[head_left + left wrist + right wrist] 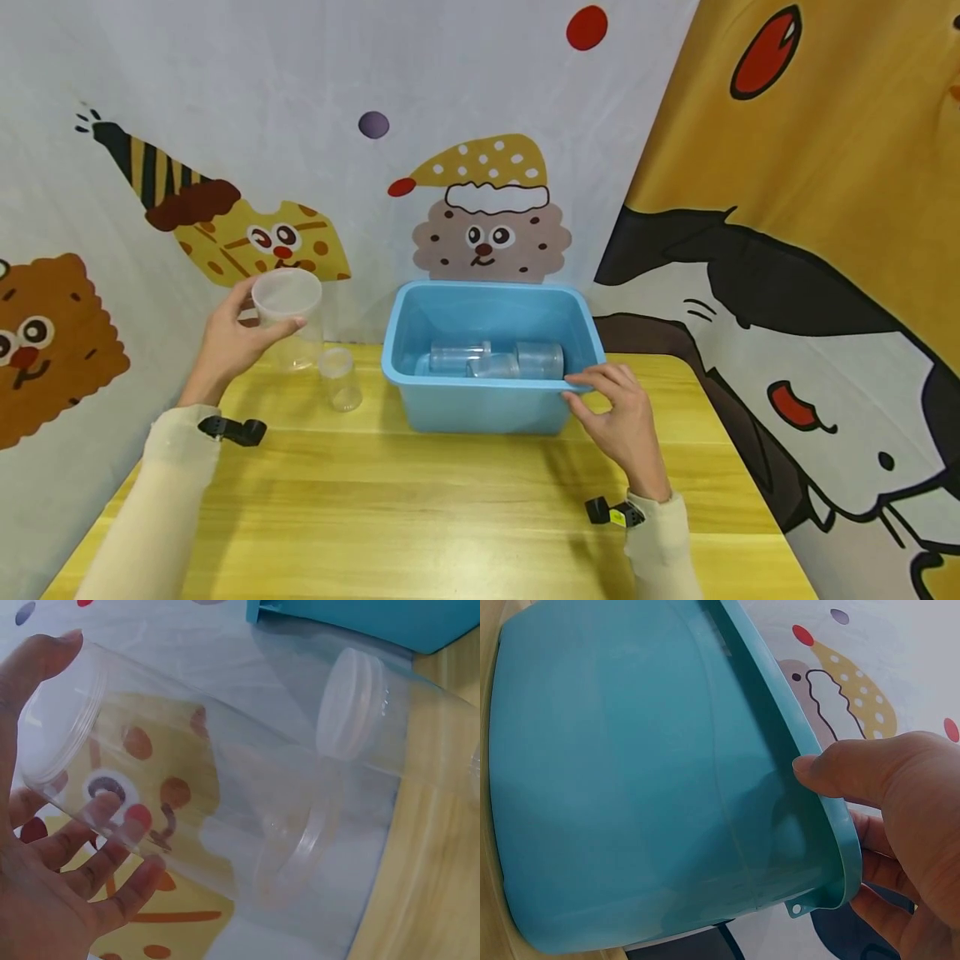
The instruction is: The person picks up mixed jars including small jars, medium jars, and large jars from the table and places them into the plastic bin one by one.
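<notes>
My left hand (243,333) grips a large clear plastic jar (298,337) near its whitish lid, thumb on one side and fingers round the other. In the left wrist view the jar (180,780) is see-through, and its base appears near a smaller clear jar (375,712). That small lidded jar (341,383) stands upright on the table, just right of the large one. With thumb and fingers my right hand (618,408) pinches the front right rim of a blue plastic bin (480,408). Several clear jars (538,360) lie on their sides inside the bin.
The bin stands on a yellow wood-grain table (420,508), close to its back edge. Behind hangs a white and yellow cloth (315,75) printed with cartoon figures. Both wrists wear black camera mounts (234,429).
</notes>
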A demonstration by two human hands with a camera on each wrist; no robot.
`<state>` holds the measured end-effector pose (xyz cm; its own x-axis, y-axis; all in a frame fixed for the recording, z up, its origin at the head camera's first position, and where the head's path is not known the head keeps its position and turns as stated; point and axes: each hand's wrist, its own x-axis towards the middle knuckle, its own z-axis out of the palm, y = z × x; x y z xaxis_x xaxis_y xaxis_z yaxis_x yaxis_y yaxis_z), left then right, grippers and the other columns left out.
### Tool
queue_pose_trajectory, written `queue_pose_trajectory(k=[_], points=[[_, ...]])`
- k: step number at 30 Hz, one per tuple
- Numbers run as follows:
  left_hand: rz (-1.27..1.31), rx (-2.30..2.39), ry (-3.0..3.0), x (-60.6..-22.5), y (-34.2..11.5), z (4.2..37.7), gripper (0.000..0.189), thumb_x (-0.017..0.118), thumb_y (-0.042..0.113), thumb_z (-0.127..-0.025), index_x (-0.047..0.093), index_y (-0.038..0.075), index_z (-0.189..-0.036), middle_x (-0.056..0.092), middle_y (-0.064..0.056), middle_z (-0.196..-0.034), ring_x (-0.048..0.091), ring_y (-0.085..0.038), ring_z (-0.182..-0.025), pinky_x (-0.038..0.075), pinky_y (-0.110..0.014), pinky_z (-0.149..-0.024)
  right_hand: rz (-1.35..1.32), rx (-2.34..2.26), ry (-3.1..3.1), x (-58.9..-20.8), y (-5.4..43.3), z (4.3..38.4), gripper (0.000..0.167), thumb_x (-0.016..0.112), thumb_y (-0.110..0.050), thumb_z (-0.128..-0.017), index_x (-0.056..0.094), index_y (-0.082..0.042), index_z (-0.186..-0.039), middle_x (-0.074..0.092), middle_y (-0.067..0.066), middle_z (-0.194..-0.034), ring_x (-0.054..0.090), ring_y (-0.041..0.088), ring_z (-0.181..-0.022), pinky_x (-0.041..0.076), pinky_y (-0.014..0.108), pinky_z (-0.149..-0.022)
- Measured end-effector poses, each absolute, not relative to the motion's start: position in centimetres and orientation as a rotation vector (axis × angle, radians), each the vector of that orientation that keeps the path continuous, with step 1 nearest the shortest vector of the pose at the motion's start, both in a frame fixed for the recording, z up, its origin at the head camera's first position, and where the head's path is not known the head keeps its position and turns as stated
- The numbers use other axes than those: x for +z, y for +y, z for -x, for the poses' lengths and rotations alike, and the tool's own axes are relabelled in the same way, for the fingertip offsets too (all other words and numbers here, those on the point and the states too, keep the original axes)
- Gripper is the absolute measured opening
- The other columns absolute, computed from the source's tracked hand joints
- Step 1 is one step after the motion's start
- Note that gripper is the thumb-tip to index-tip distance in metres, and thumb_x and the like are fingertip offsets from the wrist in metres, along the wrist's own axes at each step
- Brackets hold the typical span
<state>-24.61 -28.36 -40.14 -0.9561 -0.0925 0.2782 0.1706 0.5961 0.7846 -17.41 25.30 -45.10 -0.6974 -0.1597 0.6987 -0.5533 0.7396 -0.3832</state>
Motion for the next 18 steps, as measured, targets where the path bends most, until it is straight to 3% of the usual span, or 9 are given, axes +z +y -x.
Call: queue_pose_trajectory(k=[7, 11, 14, 18], points=[[0.073, -1.257, -2.531, -38.9, -27.8, 24.4, 0.087, 0.084, 0.043, -0.085, 0.037, 0.034, -0.158, 0.048, -0.016, -0.149, 0.048, -0.03, -0.119, 0.043, -0.042, -0.088, -0.531, 0.788, -2.285, -45.1, 25.3, 17.5, 0.022, 0.087, -0.012, -0.082, 0.081, -0.014, -0.103, 0.073, 0.002, -0.101, 0.058, 0.02, -0.094, 0.046, 0.034, -0.081], [0.115, -1.24, -2.519, -38.2, -27.6, 24.2, 0.089, 0.085, 0.039, -0.084, 0.038, 0.026, -0.158, 0.05, -0.017, -0.148, 0.049, -0.032, -0.118, 0.042, -0.041, -0.088, -0.525, 0.789, -2.286, -45.1, 25.3, 17.5, 0.022, 0.088, -0.012, -0.081, 0.081, -0.014, -0.103, 0.073, 0.002, -0.101, 0.057, 0.02, -0.094, 0.046, 0.033, -0.081], [0.142, -1.211, -2.506, -37.7, -27.4, 24.1, 0.087, 0.087, 0.036, -0.082, 0.042, 0.025, -0.156, 0.052, -0.014, -0.145, 0.049, -0.026, -0.117, 0.042, -0.036, -0.088, -0.526, 0.79, -2.292, -45.1, 25.3, 17.5, 0.023, 0.087, -0.012, -0.081, 0.081, -0.013, -0.103, 0.073, 0.002, -0.1, 0.057, 0.02, -0.094, 0.046, 0.031, -0.081], [0.171, -1.181, -2.497, -37.2, -26.9, 24.3, 0.085, 0.089, 0.035, -0.08, 0.046, 0.031, -0.153, 0.056, -0.008, -0.142, 0.048, -0.016, -0.116, 0.042, -0.028, -0.088, -0.524, 0.795, -2.296, -45.1, 25.3, 17.5, 0.022, 0.087, -0.012, -0.082, 0.081, -0.013, -0.104, 0.073, 0.002, -0.101, 0.057, 0.021, -0.095, 0.046, 0.031, -0.082]])
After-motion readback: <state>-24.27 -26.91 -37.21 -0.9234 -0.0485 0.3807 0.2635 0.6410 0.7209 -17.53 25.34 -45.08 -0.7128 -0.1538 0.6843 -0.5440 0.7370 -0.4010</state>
